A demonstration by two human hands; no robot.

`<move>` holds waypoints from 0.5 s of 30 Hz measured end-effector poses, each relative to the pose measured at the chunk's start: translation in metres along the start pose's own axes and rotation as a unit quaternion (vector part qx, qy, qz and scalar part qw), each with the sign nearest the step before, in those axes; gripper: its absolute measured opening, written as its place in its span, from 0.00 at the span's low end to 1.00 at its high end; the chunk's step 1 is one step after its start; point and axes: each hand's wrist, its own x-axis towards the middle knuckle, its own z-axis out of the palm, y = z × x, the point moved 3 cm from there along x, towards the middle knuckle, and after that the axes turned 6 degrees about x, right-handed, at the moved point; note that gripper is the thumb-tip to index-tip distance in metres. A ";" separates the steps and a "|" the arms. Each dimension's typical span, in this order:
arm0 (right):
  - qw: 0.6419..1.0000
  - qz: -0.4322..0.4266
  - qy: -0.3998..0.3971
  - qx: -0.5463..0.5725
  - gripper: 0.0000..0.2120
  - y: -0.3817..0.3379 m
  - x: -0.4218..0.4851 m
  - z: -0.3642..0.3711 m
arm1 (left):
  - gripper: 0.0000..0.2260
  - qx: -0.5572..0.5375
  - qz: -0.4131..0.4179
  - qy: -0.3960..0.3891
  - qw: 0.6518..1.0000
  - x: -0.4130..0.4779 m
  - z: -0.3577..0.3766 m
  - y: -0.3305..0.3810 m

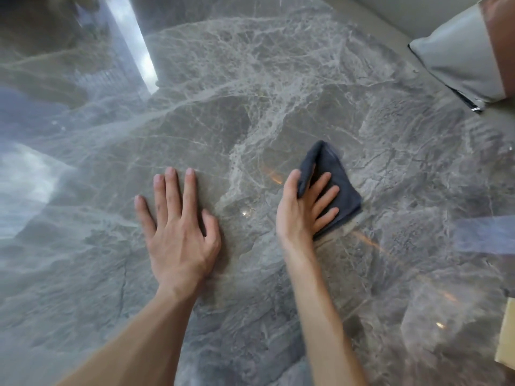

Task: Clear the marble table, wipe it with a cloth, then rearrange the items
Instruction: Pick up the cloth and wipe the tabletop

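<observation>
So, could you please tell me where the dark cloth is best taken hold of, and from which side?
Probably its raised left fold, from above and the left: the dark cloth lies flat on the marble table except there, where the right hand pinches it with the thumb, fingers spread on top.

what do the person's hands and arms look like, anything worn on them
The left hand and right hand are ungloved, with no rings showing. The left forearm and right forearm are bare to the frame edge: no sleeves, watch or bracelet in view.
</observation>
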 end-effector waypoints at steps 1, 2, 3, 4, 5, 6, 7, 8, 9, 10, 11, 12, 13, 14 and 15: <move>0.997 -0.027 -0.043 -0.054 0.33 -0.003 -0.006 -0.003 | 0.30 -0.001 -0.001 0.000 1.000 0.000 0.000 0.000; 0.989 -0.063 -0.082 -0.104 0.36 -0.002 -0.011 -0.008 | 0.30 -0.002 -0.002 -0.001 1.000 0.000 0.000 0.000; 0.979 -0.090 -0.122 -0.137 0.39 0.002 -0.015 -0.017 | 0.30 -0.001 -0.003 -0.001 1.000 0.000 0.000 0.000; 0.971 -0.115 -0.139 -0.159 0.41 0.004 -0.018 -0.026 | 0.30 -0.001 -0.003 -0.001 1.000 0.000 0.000 0.000; 0.964 -0.143 -0.134 -0.180 0.40 0.004 -0.019 -0.035 | 0.30 0.000 -0.003 -0.001 1.000 0.000 0.001 0.000; 0.959 -0.174 -0.112 -0.194 0.38 0.002 -0.017 -0.043 | 0.30 0.001 -0.003 -0.002 1.000 0.001 0.001 0.000; 0.950 -0.209 -0.075 -0.219 0.35 0.000 -0.014 -0.047 | 0.30 0.002 -0.002 -0.002 1.000 0.001 0.001 0.000; 0.936 -0.238 -0.044 -0.256 0.34 -0.002 -0.010 -0.046 | 0.30 0.003 -0.001 -0.002 1.000 0.001 0.001 -0.001; 0.918 -0.262 -0.021 -0.297 0.34 -0.001 -0.005 -0.042 | 0.30 0.003 -0.001 -0.003 1.000 0.001 0.001 -0.001; 0.904 -0.273 -0.008 -0.328 0.35 0.001 0.002 -0.035 | 0.30 0.003 0.000 -0.004 1.000 0.001 0.001 -0.002; 0.895 -0.279 0.000 -0.347 0.35 0.005 0.010 -0.029 | 0.30 0.004 0.000 -0.004 1.000 0.001 0.001 -0.002; 0.891 -0.281 0.000 -0.357 0.35 0.006 0.017 -0.023 | 0.30 0.006 0.000 -0.004 1.000 0.001 0.001 -0.001; 0.889 -0.282 -0.003 -0.361 0.34 0.006 0.023 -0.018 | 0.30 0.008 0.000 -0.006 1.000 0.001 0.002 -0.001; 0.888 -0.286 -0.005 -0.361 0.33 0.004 0.026 -0.015 | 0.30 0.011 0.000 -0.008 1.000 0.001 0.002 0.000; 0.884 -0.293 0.000 -0.363 0.32 0.002 0.026 -0.011 | 0.30 0.013 0.000 -0.009 1.000 0.001 0.003 0.000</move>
